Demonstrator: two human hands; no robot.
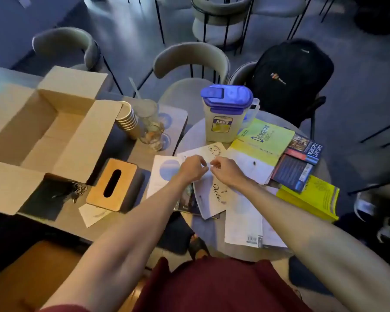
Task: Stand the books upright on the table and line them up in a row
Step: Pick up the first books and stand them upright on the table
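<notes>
Books (260, 143), pale, yellow and dark-covered, lie flat and overlapping; both hands' fingers (202, 162) curl loosely above, gripping nothing.

The pitcher (225, 115) label reads "Aqua"; a dark book's (306, 149) spine reads "NGHĨ GIÀU LÀM GIÀU".

— Where are the books (254, 176)?
— Lying flat and overlapping on the round tabletop (189, 136), the jug (225, 113) behind them.
— And to the left?
— The tissue box (113, 184) just beside them, with the open carton (47, 131) further left. Stacked paper cups (127, 119) and a glass (152, 136) stand between the carton and the jug.
— Behind the tabletop?
— Chairs; a backpack (291, 79) sits on the right one.
</notes>
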